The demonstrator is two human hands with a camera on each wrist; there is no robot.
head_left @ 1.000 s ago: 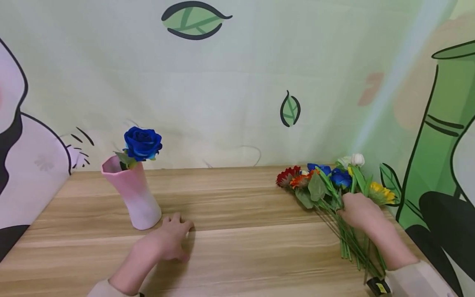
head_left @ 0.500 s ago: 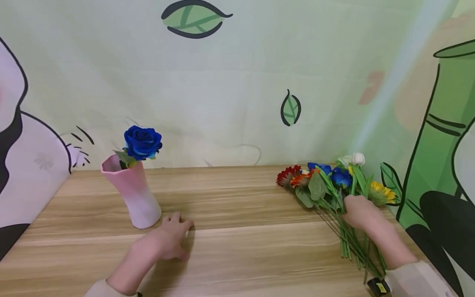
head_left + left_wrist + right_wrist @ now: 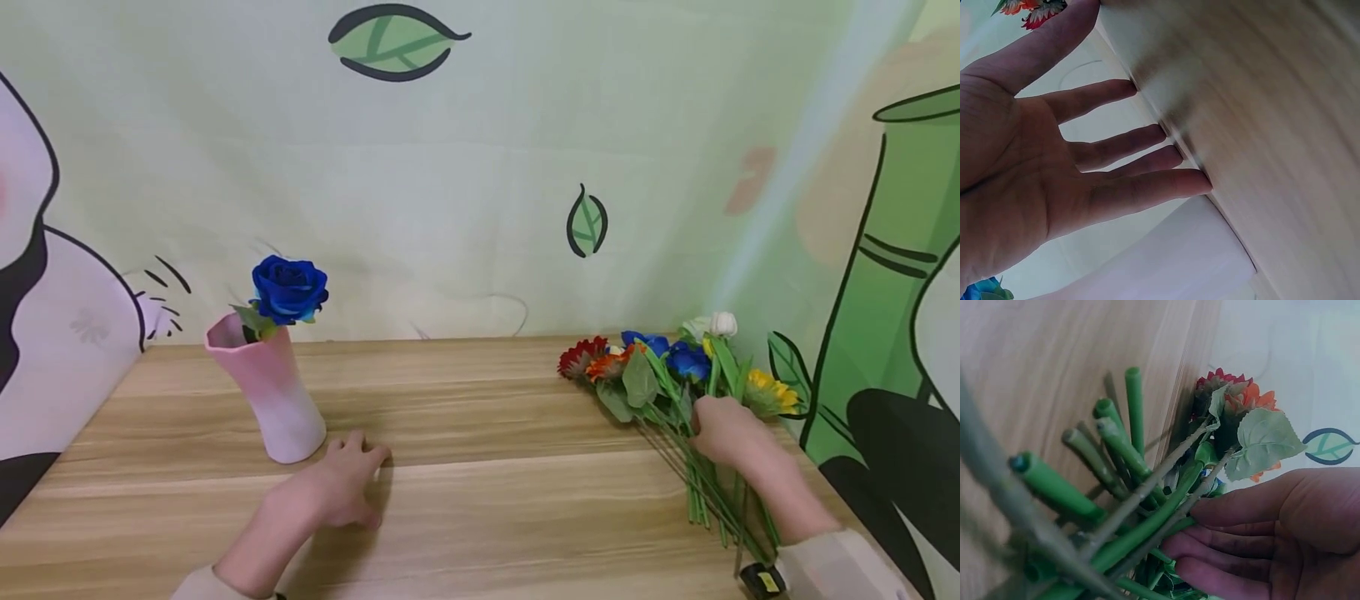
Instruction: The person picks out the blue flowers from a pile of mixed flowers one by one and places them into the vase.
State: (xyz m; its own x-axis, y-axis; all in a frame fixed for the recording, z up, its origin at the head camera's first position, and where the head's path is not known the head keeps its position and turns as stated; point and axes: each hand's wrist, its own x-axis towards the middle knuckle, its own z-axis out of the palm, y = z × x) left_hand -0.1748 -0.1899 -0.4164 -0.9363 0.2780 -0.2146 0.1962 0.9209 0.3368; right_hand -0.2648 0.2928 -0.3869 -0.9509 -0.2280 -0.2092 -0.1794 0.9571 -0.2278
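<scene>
Nearest, at the right, lie the stem ends of a loose bunch of artificial flowers [image 3: 670, 414] on the light wood-grain surface [image 3: 480, 542]. The right wrist view shows some of the stems as smooth, hollow green tubes [image 3: 1134, 412], crossed by thinner brownish ones. By the beige right sleeve [image 3: 836, 571], a small black object with a yellow patch [image 3: 762, 580] overlaps the stem ends in the head view. Farther up, the right hand [image 3: 726, 429] grasps the stems between thumb and bent fingers, covering part of them. Beyond it the heads fan out: red and orange daisy-like blooms, deep blue roses, a yellow sunflower-like head and a white bud, among broad green leaves.

At the left, the left hand [image 3: 345, 483] is released, its fingers spread, just beside the pink-to-white waisted vase [image 3: 281, 412]. The vase holds one deep blue rose with green leaves [image 3: 290, 289], its head above the rim. Behind everything hangs a pale green fabric backdrop [image 3: 465, 167] printed with outlined leaves and a green bamboo stalk.
</scene>
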